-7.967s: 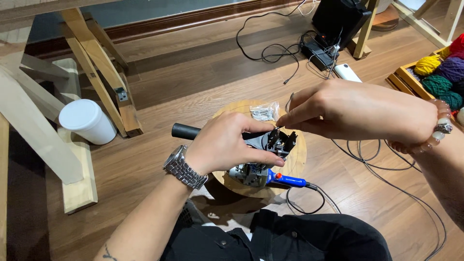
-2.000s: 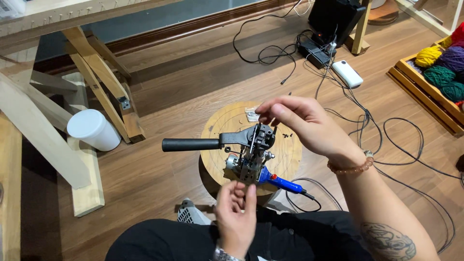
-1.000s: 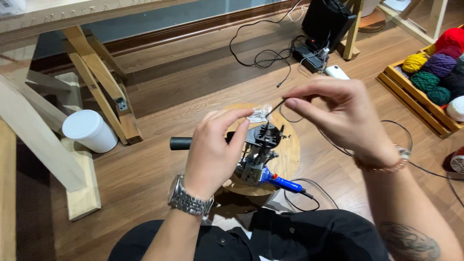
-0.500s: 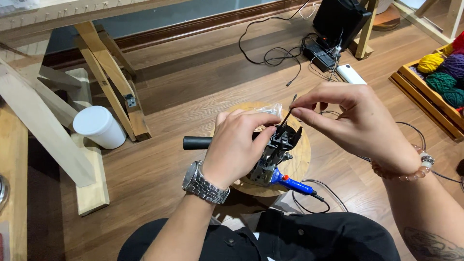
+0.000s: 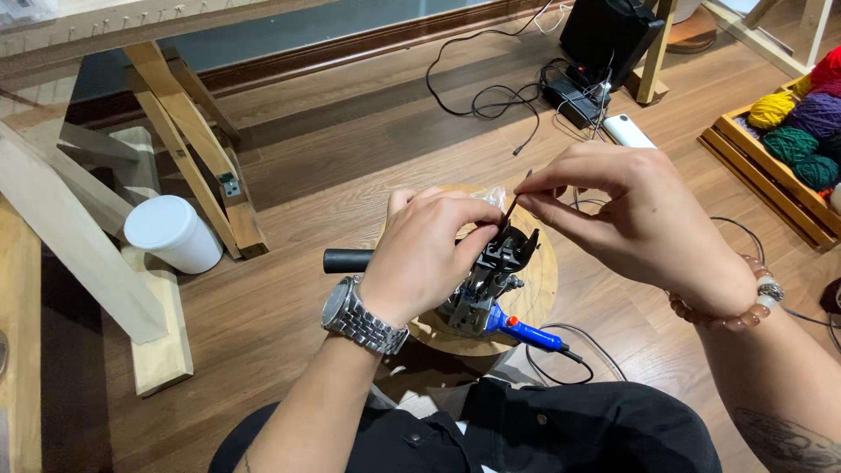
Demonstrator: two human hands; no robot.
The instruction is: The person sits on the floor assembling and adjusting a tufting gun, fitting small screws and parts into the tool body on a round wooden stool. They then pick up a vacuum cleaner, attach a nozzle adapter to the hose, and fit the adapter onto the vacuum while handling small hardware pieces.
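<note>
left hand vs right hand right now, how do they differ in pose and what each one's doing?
The left hand lies palm down over the black tool on the round wooden stool; the right hand is raised beside it, pinching a thin dark strand. The left wrist wears a metal watch, the right a bead bracelet. Both meet at the tool's top.

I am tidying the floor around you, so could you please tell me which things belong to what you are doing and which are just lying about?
In use:
left hand
right hand
thin dark rod
metal tool with black handle
round wooden stool

Lying about:
white tub
yarn balls in crate
black cables
white remote-like device
</note>
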